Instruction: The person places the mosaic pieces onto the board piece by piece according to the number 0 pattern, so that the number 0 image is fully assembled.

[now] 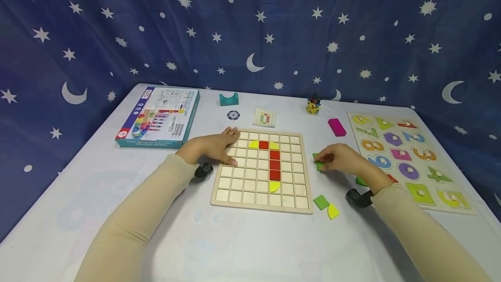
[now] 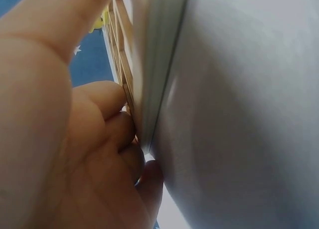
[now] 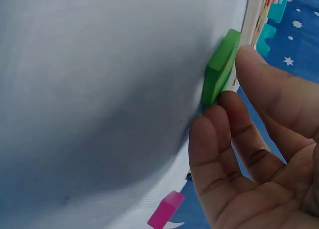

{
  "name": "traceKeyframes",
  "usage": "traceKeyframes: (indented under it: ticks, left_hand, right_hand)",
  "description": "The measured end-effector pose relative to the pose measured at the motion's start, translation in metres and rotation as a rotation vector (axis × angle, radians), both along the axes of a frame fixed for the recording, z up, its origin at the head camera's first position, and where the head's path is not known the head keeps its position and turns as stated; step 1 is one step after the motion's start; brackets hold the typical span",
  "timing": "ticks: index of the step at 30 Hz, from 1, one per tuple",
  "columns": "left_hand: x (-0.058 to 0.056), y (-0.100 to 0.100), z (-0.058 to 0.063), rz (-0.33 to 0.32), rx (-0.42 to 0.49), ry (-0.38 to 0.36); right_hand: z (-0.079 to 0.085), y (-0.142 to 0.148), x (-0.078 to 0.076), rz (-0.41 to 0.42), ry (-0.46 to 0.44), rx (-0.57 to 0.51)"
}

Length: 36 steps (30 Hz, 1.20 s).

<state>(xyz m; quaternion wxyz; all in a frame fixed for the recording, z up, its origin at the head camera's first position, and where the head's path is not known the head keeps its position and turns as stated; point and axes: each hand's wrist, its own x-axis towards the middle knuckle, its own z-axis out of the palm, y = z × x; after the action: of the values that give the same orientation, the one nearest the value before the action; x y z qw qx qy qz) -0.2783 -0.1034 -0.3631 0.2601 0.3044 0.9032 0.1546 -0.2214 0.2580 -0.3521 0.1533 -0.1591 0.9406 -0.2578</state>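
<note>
A square wooden grid board (image 1: 262, 209) lies mid-table, with red squares (image 1: 275, 165) and yellow quarter-round tiles (image 1: 275, 186) set in some cells. My left hand (image 1: 213, 146) rests on its upper left edge, the thumb spread over the cells. In the left wrist view, the fingers (image 2: 117, 131) lie along the board's side. Right of the board, my right hand (image 1: 339, 159) pinches a green tile (image 3: 219, 67) between thumb and fingertips, low over the tablecloth. Nearer the front lie a green square tile (image 1: 321, 202) and a yellow quarter-round tile (image 1: 333, 211).
Behind the board are a small pattern card (image 1: 264, 117), a round chip (image 1: 233, 115), a teal arch block (image 1: 228, 99) and a small figurine (image 1: 313, 104). A boxed toy (image 1: 158, 116) lies left. A magenta block (image 1: 337, 127) and a number puzzle board (image 1: 415, 164) are at right.
</note>
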Motion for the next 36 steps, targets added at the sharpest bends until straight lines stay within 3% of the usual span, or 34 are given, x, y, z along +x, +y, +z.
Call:
traceKeyframes:
  ticks: [15,20,27,36]
  left_hand:
    - [0.002,0.000,0.001,-0.004,-0.005,0.010]
    - [0.002,-0.001,0.001,-0.003,-0.006,0.011]
    - [0.002,-0.002,0.001,-0.002,-0.001,0.009]
    - [-0.001,-0.001,-0.001,-0.007,-0.007,0.013]
  right_hand:
    - [-0.005,-0.008,0.005,-0.011,-0.003,0.047]
    - [0.003,-0.014,0.005,0.006,0.015,0.070]
    - [0.016,-0.024,0.002,0.093,0.029,0.058]
    - [0.028,-0.037,0.001,0.067,0.010,0.069]
